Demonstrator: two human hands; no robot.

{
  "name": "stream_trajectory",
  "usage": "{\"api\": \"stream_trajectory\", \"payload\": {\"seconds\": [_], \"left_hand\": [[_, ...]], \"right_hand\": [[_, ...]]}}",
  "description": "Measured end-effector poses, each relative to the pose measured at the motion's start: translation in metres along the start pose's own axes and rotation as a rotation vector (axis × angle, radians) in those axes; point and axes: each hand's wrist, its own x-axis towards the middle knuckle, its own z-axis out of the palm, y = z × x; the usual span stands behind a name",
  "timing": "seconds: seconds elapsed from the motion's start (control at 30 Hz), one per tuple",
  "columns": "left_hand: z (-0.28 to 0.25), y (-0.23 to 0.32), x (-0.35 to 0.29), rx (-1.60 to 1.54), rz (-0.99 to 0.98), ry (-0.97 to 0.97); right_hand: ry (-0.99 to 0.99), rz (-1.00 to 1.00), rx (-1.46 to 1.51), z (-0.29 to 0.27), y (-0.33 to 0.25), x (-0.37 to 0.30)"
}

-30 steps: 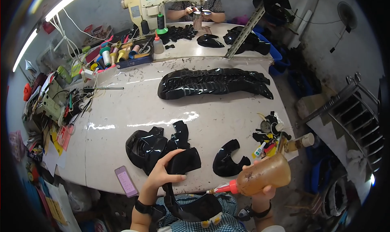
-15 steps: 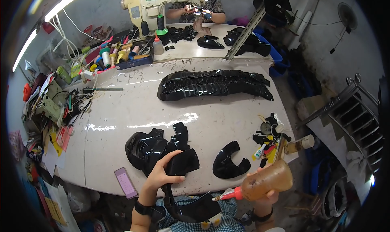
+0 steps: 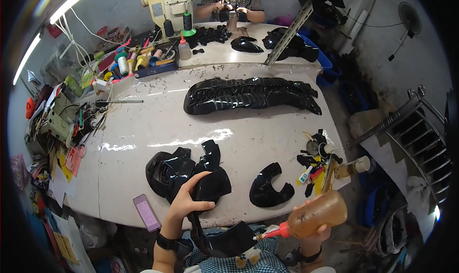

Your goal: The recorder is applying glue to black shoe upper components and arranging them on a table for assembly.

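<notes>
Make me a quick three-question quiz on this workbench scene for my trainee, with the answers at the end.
1. Which hand holds the translucent amber round-bodied bottle? A) left; B) right; C) neither.
2. True or false: the slim phone with a lit pinkish screen lies left of the glossy black C-shaped piece.
3. Fill in: the bottle's narrow red nozzle points toward the person's ____ side.

Key:
1. B, the right hand.
2. True.
3. Left.
</notes>
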Motion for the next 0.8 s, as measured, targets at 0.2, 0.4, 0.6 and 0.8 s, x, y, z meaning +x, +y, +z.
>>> {"api": "stream_trajectory", "payload": {"seconds": [0.2,0.4,0.6,0.8], "left_hand": [[-0.001,0.000,0.005,0.025,-0.020,0.011],[0.001,-0.004,0.009,0.020,-0.026,0.027],[0.008,-0.025,0.025,0.024,-0.085,-0.003],[0.031,-0.125,0.063,0.345,-0.101,-0.037]], "right_hand": [[0.045,0.020,0.022,-0.006,0.003,-0.002],[0.088,0.048,-0.035,-0.018,0.005,-0.009],[0.446,-0.089,-0.270,-0.076,0.004,-0.008],[0.803,-0.136,0.104,-0.114,-0.041,-0.004]]}}
